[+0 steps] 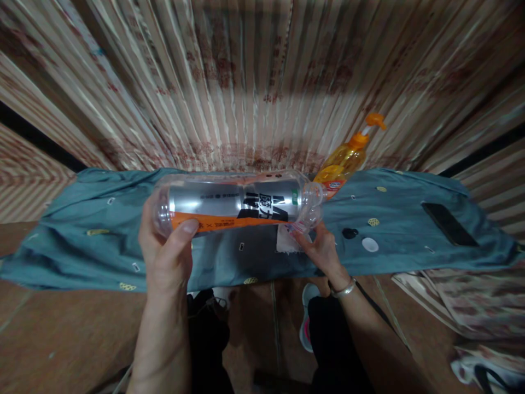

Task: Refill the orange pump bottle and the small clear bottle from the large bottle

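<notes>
A large clear plastic bottle [229,202] with a silver and orange label lies sideways above the cloth, its neck to the right. Wrapped round its base end is my left hand [168,235], the thumb on the orange part of the label. My right hand [322,246] is at the neck end, its fingertips partly hidden by the clear plastic. Beneath the bottle, beside the right fingers, shows a small whitish piece of cloth or paper [287,241].
An orange pump bottle [342,161] stands behind the neck end. A teal patterned cloth [229,262] covers the narrow table. On its right lie a dark phone [449,224], a white round object [369,244] and a small black object [350,233]. Striped curtain [262,82] hangs behind.
</notes>
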`<state>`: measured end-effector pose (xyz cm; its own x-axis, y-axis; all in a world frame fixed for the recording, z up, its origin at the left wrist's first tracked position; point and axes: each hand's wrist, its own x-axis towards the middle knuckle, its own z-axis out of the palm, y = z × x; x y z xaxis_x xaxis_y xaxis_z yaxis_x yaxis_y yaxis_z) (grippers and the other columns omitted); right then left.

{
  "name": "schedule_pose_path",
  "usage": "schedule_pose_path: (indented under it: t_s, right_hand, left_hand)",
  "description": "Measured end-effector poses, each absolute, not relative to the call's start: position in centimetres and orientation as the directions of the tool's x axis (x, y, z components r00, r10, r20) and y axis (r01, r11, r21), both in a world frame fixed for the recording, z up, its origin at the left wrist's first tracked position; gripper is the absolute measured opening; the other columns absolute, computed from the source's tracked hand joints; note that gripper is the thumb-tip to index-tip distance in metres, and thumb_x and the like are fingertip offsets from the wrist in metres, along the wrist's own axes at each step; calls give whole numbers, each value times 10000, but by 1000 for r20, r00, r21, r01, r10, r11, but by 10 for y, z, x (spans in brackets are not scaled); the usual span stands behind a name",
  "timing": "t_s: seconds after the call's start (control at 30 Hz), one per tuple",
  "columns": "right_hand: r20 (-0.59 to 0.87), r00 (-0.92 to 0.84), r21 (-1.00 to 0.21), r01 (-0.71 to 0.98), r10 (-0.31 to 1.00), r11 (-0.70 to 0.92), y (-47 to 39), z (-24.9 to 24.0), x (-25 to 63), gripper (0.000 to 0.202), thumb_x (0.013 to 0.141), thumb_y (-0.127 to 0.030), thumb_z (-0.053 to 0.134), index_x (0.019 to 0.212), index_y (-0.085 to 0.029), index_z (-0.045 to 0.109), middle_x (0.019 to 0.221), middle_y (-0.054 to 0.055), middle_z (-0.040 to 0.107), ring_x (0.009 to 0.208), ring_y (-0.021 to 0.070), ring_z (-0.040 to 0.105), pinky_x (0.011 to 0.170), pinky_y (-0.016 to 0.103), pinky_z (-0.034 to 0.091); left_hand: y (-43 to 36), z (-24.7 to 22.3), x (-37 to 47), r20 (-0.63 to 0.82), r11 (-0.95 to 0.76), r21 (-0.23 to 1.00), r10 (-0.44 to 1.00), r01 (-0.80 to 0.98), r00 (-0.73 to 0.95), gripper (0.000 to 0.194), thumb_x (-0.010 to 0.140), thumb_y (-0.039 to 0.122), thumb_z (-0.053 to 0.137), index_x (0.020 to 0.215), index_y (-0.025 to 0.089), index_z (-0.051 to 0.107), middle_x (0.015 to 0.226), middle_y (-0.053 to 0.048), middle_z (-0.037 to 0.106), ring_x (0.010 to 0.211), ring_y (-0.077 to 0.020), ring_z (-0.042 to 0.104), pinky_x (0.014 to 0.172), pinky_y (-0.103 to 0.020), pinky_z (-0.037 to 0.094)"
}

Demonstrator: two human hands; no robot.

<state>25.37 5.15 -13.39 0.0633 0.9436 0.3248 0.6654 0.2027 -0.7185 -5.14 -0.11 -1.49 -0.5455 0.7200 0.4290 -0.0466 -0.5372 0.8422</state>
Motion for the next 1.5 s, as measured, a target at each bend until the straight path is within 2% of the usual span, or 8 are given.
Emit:
schedule_pose_path:
  t_s: [0.23,0.5,0.8,0.93,1.1,1.3,1.5]
  right_hand:
    - [316,56,-717,668,947,200,52,-132,254,554,863,-710,661,1094,-206,672,971,164,827,885,368,813,766,459,631]
    - [337,55,-716,663,940,218,51,-132,253,563,890,-719,654,1130,-211,685,999,156,838,910,360,813,776,468,642]
    - [301,59,-726,662,952,189,51,-131,253,566,863,-708,662,1100,-194,687,970,165,825,888,369,807,766,468,629]
    - [304,65,-734,652,950,190,51,-130,253,526,863,-700,674,1071,-217,684,948,147,825,859,347,798,746,448,622]
    - [300,43,-744,635,953,206,50,-127,253,502,876,-644,698,1114,-203,689,983,179,823,879,365,794,777,500,634]
    - [288,44,-753,628,957,198,50,-127,253,530,871,-664,695,1135,-204,680,1006,176,828,905,370,802,793,505,636]
    - [284,50,-745,640,958,188,50,-128,253,533,863,-670,678,1118,-202,675,1000,169,825,913,366,808,790,476,629]
  left_hand:
    - [0,-20,-54,447,-529,848,724,-8,-525,652,598,507,1006,1194,318,821,1223,-48,781,1229,-370,729,1226,-665,468]
    - [0,-13,-48,379,-511,855,732,-88,-566,652,511,470,1039,1106,302,832,1175,-42,785,1229,-356,711,1266,-628,424]
    - [2,-19,-51,419,-526,850,717,-37,-557,670,559,502,1012,1157,266,824,1175,-70,791,1176,-354,736,1194,-602,506]
    - [2,-18,-51,381,-506,859,733,-78,-563,689,527,485,1028,1149,277,819,1188,-60,792,1201,-352,733,1227,-617,474]
    - [3,-17,-49,353,-497,861,739,-109,-574,693,498,476,1036,1131,286,826,1207,-54,786,1273,-369,704,1271,-620,426]
    - [4,-20,-50,367,-491,868,737,-77,-568,703,541,491,1010,1181,288,802,1227,-63,770,1243,-362,715,1199,-600,505]
    - [3,-17,-48,367,-496,864,731,-79,-576,689,526,494,1013,1148,281,811,1193,-58,771,1226,-357,715,1205,-590,495]
